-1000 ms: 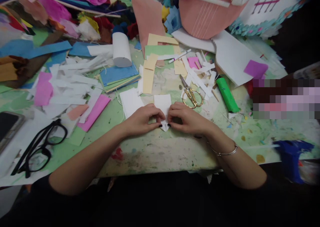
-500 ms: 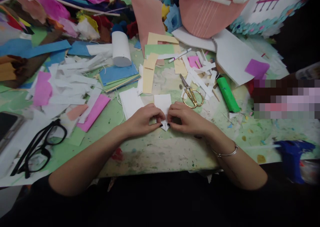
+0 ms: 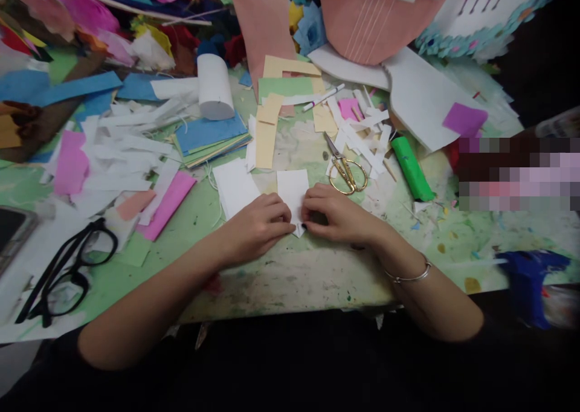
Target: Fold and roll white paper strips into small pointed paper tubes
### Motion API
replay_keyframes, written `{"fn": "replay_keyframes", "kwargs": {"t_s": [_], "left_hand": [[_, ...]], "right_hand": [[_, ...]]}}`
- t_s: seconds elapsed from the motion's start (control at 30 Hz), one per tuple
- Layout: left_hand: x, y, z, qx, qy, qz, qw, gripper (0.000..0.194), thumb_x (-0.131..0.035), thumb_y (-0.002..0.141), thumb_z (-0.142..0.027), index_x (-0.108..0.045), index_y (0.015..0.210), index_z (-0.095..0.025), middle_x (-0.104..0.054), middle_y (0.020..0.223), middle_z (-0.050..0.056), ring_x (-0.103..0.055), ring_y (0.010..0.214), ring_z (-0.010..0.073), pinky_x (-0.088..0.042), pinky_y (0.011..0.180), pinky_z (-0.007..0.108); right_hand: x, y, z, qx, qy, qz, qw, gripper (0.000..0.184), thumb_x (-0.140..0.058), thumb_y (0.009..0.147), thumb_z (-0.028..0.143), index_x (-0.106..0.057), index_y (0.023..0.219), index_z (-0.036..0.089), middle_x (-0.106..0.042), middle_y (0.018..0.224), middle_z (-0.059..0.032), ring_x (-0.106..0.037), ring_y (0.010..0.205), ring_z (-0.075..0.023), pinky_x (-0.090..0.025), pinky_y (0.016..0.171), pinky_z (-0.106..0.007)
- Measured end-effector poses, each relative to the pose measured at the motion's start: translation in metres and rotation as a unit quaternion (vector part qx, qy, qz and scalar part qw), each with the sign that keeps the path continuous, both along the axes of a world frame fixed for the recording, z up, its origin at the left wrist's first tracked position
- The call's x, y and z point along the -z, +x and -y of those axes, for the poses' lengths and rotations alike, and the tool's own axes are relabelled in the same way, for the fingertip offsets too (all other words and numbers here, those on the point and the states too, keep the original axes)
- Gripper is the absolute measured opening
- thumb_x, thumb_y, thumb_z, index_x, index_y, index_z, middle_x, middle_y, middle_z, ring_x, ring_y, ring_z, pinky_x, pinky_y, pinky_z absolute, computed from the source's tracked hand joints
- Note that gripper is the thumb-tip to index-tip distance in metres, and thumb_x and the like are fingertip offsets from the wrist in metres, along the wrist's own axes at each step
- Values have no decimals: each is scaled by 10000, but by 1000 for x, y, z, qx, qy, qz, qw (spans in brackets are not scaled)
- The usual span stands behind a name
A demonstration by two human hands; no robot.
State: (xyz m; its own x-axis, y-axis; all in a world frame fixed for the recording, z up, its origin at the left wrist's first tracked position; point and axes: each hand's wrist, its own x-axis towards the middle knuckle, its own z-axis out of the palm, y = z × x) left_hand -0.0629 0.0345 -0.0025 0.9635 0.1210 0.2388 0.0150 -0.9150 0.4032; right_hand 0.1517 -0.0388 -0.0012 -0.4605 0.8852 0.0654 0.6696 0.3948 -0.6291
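Note:
A small white piece of paper (image 3: 292, 185) lies on the table in front of me, its near end folded to a point. My left hand (image 3: 260, 223) presses on the left side of that fold with its fingers bent together. From the other side my right hand (image 3: 333, 212) pinches the paper's right edge near the tip; the dark thumbnail shows. Just left of it rest more white sheets (image 3: 235, 185), partly under my left hand. Gold-handled scissors (image 3: 347, 173) lie beyond my right hand, apart from it.
Paper strips (image 3: 131, 140) and black glasses (image 3: 67, 273) lie to the left. A white paper cylinder (image 3: 215, 89) stands behind a stack of coloured paper (image 3: 211, 137). On the right are a green roll (image 3: 412, 169) and a blue glue gun (image 3: 532, 279) at the table edge.
My left hand has turned over the fold, its fingers now closer together and its thumbnail no longer showing. The right hand stays nearly in place. The whole view has shifted slightly.

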Motion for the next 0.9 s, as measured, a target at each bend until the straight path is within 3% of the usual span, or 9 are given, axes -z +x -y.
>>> {"fn": "replay_keyframes", "kwargs": {"t_s": [0.2,0.3,0.57,0.9], "left_hand": [[-9,-6,18,0,190,-37,981,224,-426,960,-125,-637,1037,-127,-675,980,112,-542,966,249,-423,758,374],[-11,-11,30,-8,241,-51,969,239,-421,948,-85,-619,1082,-83,-677,1030,141,-558,972,274,-422,750,387],[-2,-23,55,-64,223,-69,970,340,-421,937,-73,-542,1252,-26,-620,1230,207,-539,1144,335,-443,856,445],[3,-26,59,-75,213,-54,973,346,-382,955,-64,-533,1264,-27,-604,1282,207,-524,1222,321,-427,901,442]], "right_hand": [[-1,0,-1,-3,-5,-2,1000,62,-555,814,166,-553,757,188,-565,795,-35,-484,807,-183,-350,776,-320],[-2,0,0,-3,-5,-3,1000,72,-554,816,161,-549,749,187,-558,782,-30,-483,801,-179,-350,772,-315],[-1,0,0,-4,-2,1,1000,76,-568,799,134,-548,743,182,-556,785,-33,-486,804,-179,-363,772,-327],[1,0,-2,2,-2,-10,1000,90,-559,808,129,-556,736,182,-569,769,-29,-490,801,-173,-358,788,-322]]}}
